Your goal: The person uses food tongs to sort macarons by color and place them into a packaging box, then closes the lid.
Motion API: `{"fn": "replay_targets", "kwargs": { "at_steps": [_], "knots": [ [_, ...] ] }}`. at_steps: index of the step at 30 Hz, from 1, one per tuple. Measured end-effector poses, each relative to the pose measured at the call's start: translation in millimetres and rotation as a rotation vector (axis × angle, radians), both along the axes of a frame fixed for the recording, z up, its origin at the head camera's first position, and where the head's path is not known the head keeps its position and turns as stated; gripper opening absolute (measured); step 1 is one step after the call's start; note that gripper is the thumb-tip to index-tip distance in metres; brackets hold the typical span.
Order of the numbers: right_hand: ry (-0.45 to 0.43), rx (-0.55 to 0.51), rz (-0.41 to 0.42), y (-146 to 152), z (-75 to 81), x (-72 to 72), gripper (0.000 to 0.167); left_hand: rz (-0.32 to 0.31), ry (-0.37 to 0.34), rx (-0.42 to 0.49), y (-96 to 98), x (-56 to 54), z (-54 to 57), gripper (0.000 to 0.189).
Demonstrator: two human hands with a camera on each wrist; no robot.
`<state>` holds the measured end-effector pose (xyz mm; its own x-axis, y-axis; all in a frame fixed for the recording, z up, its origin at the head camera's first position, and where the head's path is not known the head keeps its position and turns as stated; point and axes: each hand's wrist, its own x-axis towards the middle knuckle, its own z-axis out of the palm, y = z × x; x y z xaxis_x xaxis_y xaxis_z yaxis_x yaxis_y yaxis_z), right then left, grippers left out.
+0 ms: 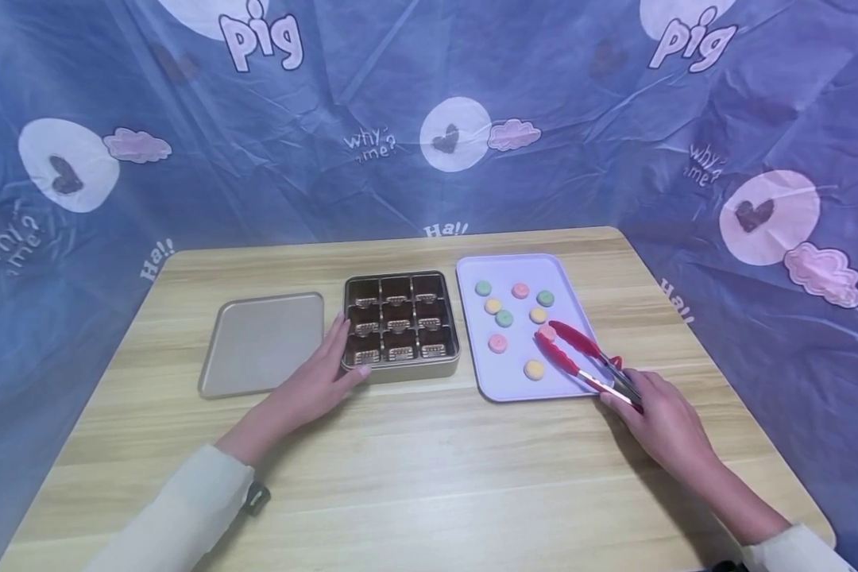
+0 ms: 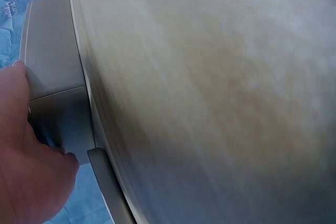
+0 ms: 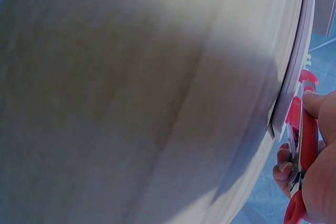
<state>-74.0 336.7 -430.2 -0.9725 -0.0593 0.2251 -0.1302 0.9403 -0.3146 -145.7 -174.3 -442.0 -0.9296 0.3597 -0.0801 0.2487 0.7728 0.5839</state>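
Note:
My right hand [image 1: 668,417] grips a pair of red-tipped tongs [image 1: 579,369] by its metal arms. In the right wrist view the fingers curl round the tongs [image 3: 308,140]. Their spread tips stand on either side of a pink macaron-like disc [image 1: 546,333] on the lilac tray [image 1: 496,385]; whether they touch it I cannot tell. My left hand [image 1: 322,373] rests against the near left corner of a square tin [image 1: 415,370], fingers extended along its side and thumb at the front. A brown insert [image 1: 398,311] divides the tin into several bare compartments.
Several other pink, yellow and green discs lie spread over the tray, among them a yellow disc [image 1: 534,370] near its front. A flat square lid [image 1: 264,342] lies left of the tin. A blue printed cloth [image 1: 314,191] stands behind the wooden table [image 1: 429,477].

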Motion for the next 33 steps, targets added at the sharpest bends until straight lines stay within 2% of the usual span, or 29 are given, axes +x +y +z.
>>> {"fn": "replay_targets", "kwargs": {
  "at_steps": [10,17,28,33],
  "knots": [
    [0.049,0.003,0.02,-1.2,-1.1,1.9,0.059,-0.006,0.001,0.008,-0.5,0.1,0.6,0.094],
    [0.048,-0.001,0.018,-1.6,-0.4,2.8,0.059,-0.008,-0.005,0.002,-1.0,0.1,-0.3,0.094],
    [0.131,0.002,0.042,-0.9,-0.9,2.1,0.058,-0.001,-0.006,0.001,-0.8,1.4,1.5,0.094],
    [0.183,-0.003,0.062,-4.3,3.5,1.6,0.057,-0.006,-0.005,-0.005,-0.6,0.8,1.8,0.095]
  ]
}}
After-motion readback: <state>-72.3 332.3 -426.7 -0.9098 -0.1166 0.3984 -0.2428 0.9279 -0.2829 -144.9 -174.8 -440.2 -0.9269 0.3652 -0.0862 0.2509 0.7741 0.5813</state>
